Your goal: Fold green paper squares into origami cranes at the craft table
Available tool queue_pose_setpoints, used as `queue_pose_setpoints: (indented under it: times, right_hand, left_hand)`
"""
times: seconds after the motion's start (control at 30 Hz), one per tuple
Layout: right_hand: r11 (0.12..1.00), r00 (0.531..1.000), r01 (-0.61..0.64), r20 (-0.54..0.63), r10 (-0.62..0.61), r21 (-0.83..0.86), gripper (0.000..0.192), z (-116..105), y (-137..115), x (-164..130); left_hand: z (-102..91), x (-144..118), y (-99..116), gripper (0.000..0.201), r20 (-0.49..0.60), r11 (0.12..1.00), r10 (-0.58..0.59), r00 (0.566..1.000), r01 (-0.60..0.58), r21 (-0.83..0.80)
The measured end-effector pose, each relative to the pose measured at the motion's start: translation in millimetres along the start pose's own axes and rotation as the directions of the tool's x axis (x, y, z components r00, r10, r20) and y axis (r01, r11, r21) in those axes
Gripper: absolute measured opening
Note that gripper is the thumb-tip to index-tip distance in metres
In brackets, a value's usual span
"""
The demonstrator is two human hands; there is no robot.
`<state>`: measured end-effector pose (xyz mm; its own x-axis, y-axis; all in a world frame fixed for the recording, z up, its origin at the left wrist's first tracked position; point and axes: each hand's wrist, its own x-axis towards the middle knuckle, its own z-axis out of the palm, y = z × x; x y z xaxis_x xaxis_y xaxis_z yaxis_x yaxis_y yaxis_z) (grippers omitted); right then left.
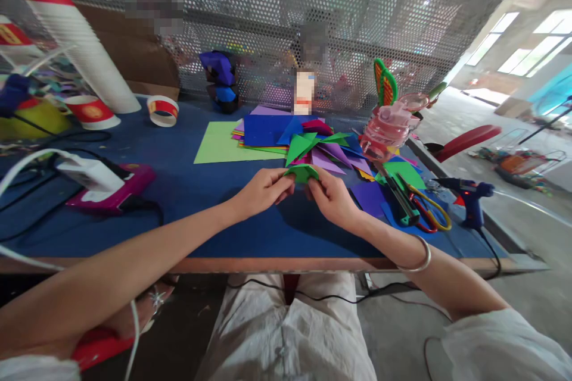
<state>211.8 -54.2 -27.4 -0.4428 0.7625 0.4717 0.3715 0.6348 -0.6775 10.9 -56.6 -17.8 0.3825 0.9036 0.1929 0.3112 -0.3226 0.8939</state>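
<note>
Above the near part of the blue table (187, 232), the left hand (261, 190) and the right hand (330, 196) each pinched one end of a folded green paper piece (302, 173), which lay between their fingertips, equally near to both, clear of the tabletop. Its long axis ran left to right across the person's front, and its pointed edge faced away and slightly up. Beyond it lay a heap of folded coloured pieces (326, 152) and flat paper sheets (254, 134); scissors (429, 211) and a glue gun (469, 196) lay to the right.
</note>
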Motion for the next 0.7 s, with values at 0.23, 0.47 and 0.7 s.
queue_pose_setpoints:
  times: [0.23, 0.47, 0.7]
  right_hand:
    - [0.996, 0.997, -0.074, 0.025, 0.073, 0.042, 0.028, 5.0, -0.7, -4.9]
    - [0.994, 0.997, -0.073, 0.035, 0.070, 0.087, 0.031, 3.4, -0.4, -3.2]
    - [0.987, 0.981, -0.091, 0.181, 0.066, 0.135, 0.038, 7.3, -4.1, -7.0]
  left_hand:
    - [-4.9, 0.0, 0.5, 0.040, 0.002, 0.998, -0.034, 0.999, 0.034, -0.053]
    - [-3.9, 3.9, -3.9, 0.043, -0.028, 0.999, -0.012, 1.000, 0.010, -0.052]
    - [-1.7, 3.9, -2.1, 0.045, -0.066, 1.000, -0.008, 0.998, 0.008, -0.009]
